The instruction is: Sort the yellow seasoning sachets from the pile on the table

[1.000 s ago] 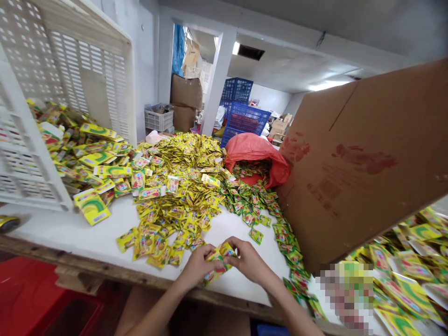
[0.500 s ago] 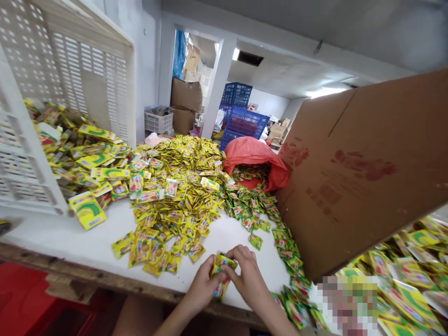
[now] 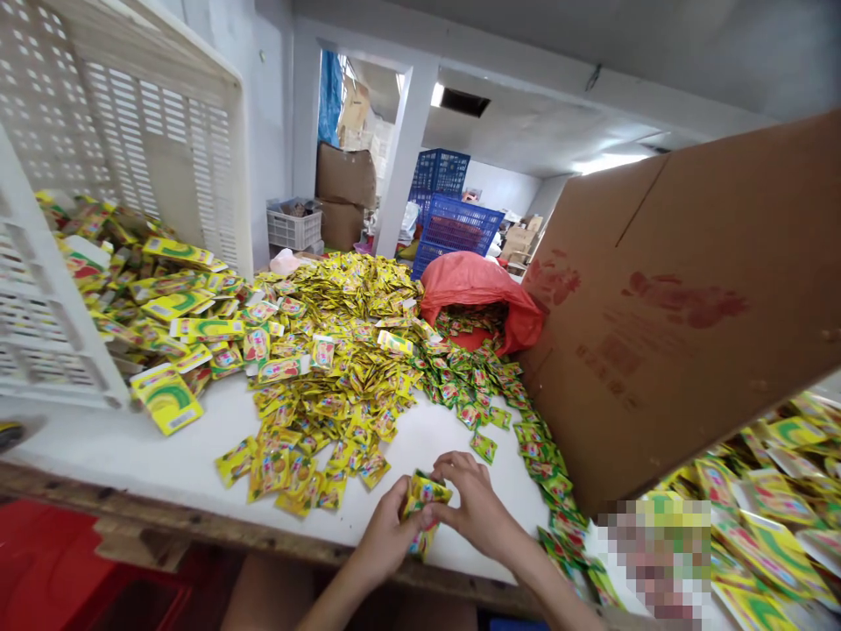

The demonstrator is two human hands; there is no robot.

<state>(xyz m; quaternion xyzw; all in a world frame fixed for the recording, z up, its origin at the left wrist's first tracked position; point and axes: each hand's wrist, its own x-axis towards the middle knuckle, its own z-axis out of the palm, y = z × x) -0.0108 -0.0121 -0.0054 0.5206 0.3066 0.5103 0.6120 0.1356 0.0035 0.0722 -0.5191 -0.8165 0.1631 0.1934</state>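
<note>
Close to the table's front edge, my left hand (image 3: 389, 528) is closed round small yellow-and-green printed packets (image 3: 426, 492). My right hand (image 3: 478, 506) pinches the same packets from the other side, thumb and fingertips on them. A part with red and blue print shows below the thumbs; whether it is a small box or another sachet I cannot tell. Loose yellow sachets (image 3: 299, 469) lie left of my hands, in front of a large heap of them. Green sachets (image 3: 484, 447) lie beyond my right hand and along its right side.
A white crate (image 3: 242, 175) lies tipped at left, spilling small yellow boxes (image 3: 167, 399). A red sack (image 3: 469, 279) opens onto the green sachets. A big cardboard carton (image 3: 657, 307) leans at right, beside more yellow boxes (image 3: 792, 504). Blue crates (image 3: 460, 223) stand behind.
Both hands keep hold of the packets and sit slightly further right in view. The right fingers have shifted a little over the packets' top. The camera view has moved slightly.
</note>
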